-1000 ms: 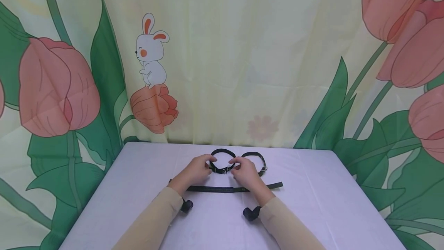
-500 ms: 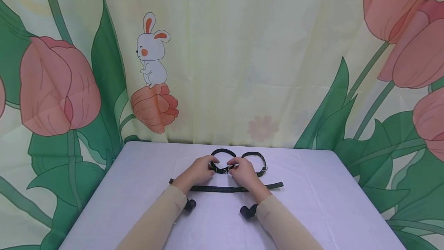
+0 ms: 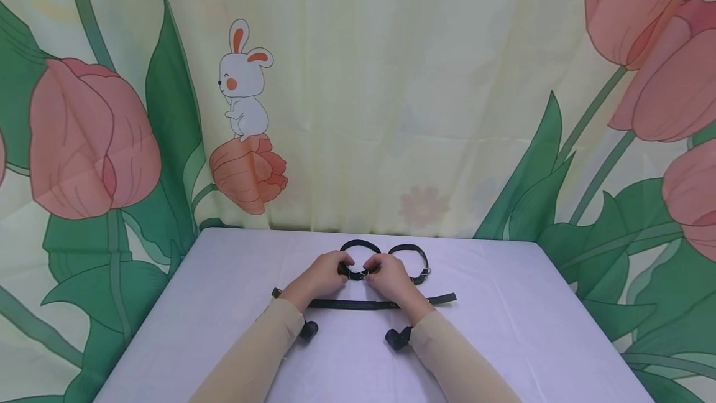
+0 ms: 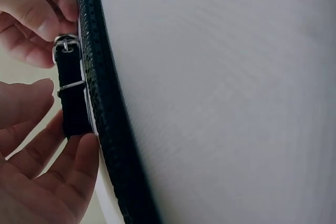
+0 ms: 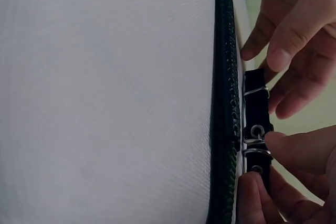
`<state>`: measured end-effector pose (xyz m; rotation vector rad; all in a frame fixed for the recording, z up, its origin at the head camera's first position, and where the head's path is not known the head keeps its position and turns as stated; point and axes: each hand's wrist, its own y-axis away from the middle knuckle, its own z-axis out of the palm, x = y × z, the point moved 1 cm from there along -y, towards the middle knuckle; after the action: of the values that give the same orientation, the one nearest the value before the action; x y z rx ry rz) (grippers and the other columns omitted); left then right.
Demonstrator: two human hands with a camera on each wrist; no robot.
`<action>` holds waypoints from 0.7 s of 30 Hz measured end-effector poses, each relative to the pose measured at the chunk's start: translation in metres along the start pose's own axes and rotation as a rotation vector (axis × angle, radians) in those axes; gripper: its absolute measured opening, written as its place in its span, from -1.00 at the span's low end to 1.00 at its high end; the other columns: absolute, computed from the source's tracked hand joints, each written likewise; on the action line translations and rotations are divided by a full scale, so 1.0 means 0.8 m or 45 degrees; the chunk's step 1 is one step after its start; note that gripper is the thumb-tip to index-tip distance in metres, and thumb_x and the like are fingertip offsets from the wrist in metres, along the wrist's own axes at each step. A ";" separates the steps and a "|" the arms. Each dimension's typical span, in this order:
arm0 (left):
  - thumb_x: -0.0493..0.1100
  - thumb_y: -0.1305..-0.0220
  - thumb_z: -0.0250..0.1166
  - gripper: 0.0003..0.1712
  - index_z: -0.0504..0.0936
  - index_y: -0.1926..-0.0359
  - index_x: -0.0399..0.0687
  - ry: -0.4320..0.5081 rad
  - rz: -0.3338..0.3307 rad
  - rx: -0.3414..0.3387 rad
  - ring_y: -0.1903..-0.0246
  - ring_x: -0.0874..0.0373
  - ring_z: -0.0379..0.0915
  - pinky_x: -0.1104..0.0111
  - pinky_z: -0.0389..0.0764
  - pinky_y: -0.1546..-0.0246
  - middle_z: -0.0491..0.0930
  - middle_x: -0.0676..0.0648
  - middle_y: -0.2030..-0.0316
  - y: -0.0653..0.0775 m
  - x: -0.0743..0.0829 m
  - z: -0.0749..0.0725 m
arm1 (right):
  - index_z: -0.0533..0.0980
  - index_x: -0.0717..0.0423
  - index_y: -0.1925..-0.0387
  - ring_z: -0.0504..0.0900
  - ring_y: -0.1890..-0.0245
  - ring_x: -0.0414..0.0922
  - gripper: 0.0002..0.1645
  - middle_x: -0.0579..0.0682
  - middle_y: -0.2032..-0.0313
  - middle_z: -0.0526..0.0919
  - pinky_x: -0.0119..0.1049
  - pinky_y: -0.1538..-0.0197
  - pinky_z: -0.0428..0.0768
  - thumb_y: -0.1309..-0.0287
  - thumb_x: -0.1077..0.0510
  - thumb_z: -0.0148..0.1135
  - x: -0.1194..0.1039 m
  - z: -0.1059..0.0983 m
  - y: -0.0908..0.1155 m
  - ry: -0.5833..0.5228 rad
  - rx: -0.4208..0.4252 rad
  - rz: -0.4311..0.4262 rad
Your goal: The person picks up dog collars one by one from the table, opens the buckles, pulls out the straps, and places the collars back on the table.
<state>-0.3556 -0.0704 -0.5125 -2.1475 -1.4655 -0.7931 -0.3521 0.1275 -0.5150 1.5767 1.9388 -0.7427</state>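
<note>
Both hands are at a black buckled collar (image 3: 360, 242) that stands as a loop near the far edge of the table. My left hand (image 3: 324, 273) curls its fingers around the loop's left side, fingertips at the strap in the left wrist view. Thumb and fingers of my right hand (image 3: 393, 277) pinch the collar by its metal buckle (image 5: 257, 135). A metal keeper ring (image 4: 71, 86) crosses the strap between the hands. Just right of this loop is a second black collar (image 3: 411, 247), also closed in a loop, partly hidden behind the right hand.
A third black strap (image 3: 347, 305) lies stretched out flat across the table under both wrists. Black wrist cameras (image 3: 398, 339) hang beneath the forearms. White cloth covers the table (image 3: 492, 328), and a tulip-print curtain (image 3: 358, 111) rises behind its far edge.
My right hand has shifted slightly left, closing in on the buckle, and its fingers have drawn together there. The left hand has moved slightly right. The straight strap and second collar stay put.
</note>
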 end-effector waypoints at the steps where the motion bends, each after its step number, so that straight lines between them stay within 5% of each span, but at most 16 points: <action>1: -0.36 -0.31 0.43 -0.61 0.71 -0.14 -0.11 0.002 0.003 0.003 -0.11 -0.01 0.63 -0.01 0.59 -0.30 0.72 -0.14 -0.09 0.000 0.000 0.000 | 0.76 0.10 0.19 0.63 0.32 -0.19 -0.77 -0.06 0.33 0.79 -0.24 0.13 0.58 -0.07 0.32 0.52 0.001 0.001 -0.001 0.008 0.000 -0.010; 21: -0.46 -0.20 0.39 -0.69 0.72 0.07 -0.09 0.030 0.051 0.071 0.27 0.15 0.49 0.27 0.56 0.14 0.66 -0.03 0.23 0.008 0.004 -0.007 | 0.75 0.04 0.28 0.62 0.29 -0.20 -0.92 -0.07 0.28 0.75 -0.28 0.19 0.54 -0.22 0.26 0.53 -0.001 -0.004 0.011 -0.085 0.064 -0.024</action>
<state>-0.3497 -0.0739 -0.5063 -2.1129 -1.4119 -0.7518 -0.3437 0.1307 -0.5132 1.5452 1.9034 -0.8470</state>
